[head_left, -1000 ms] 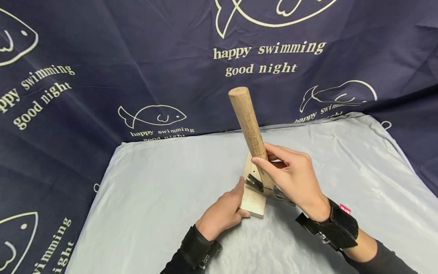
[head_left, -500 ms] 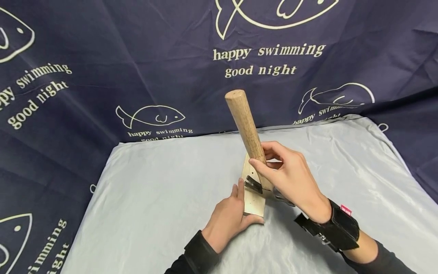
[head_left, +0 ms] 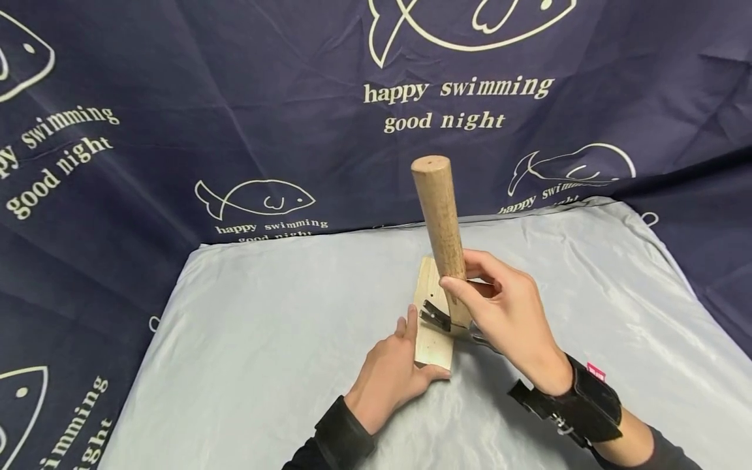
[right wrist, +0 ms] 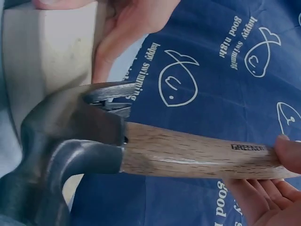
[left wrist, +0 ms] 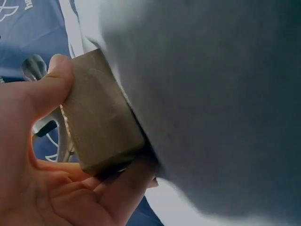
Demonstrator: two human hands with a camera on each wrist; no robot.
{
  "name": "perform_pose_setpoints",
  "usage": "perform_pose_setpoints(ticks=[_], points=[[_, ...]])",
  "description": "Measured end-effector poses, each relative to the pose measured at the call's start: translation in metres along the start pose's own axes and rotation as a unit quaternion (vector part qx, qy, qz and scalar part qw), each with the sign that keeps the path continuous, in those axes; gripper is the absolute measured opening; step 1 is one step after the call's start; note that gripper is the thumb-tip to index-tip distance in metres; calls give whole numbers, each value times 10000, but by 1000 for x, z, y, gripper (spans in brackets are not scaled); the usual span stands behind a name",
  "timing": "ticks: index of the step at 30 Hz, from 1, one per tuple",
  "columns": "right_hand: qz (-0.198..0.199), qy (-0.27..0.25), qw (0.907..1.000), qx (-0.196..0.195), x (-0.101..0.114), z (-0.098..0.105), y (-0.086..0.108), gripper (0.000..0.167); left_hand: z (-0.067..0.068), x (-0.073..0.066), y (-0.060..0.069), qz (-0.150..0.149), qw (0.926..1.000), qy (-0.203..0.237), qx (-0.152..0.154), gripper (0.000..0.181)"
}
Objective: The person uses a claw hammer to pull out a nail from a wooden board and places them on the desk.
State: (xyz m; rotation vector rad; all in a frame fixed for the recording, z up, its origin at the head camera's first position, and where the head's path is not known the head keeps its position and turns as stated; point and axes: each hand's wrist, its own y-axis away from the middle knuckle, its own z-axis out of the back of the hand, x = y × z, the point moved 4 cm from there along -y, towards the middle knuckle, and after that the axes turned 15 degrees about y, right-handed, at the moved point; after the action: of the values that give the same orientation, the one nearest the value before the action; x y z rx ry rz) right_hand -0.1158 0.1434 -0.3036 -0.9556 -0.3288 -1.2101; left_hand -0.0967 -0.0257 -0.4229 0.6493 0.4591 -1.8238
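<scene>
A claw hammer (head_left: 443, 225) stands on a pale wooden block (head_left: 433, 349), handle up and leaning slightly left. Its dark claw (head_left: 436, 317) lies over the block's top; a small bright spot shows between the prongs, too small to identify surely. My right hand (head_left: 512, 313) pinches the lower handle between thumb and fingers. In the right wrist view the steel head (right wrist: 66, 136) rests by the block. My left hand (head_left: 392, 373) grips the block's near end, thumb across the end and fingers along the left side; the left wrist view shows the end face (left wrist: 101, 113) between thumb and fingers.
The block lies on a table under a pale grey cloth (head_left: 282, 339). A dark blue curtain (head_left: 329, 130) with fish drawings and lettering hangs behind and at both sides. A small dark hole (head_left: 431, 295) marks the block beyond the claw.
The hammer handle first tipped slightly left, then swung right to stand more upright, my right hand moving with it. My left thumb shifted across the block's near end.
</scene>
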Motion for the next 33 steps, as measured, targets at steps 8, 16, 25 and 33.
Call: perform_pose_setpoints(ticks=[8,16,25,33], points=[[58,-326,9985,-432,-5,3,6,33,1,1,1,-53,9999,103,-106,119],[209,-422,9967,-655,-13,8,11,35,2,-1,1,-132,9996,140,-209,118],[234,-707,9931,-904,-26,13,21,31,0,1,3,-224,9993,272,-158,113],[243,-1069,9915,-693,-25,8,17,31,1,1,3,-316,9990,47,-316,108]])
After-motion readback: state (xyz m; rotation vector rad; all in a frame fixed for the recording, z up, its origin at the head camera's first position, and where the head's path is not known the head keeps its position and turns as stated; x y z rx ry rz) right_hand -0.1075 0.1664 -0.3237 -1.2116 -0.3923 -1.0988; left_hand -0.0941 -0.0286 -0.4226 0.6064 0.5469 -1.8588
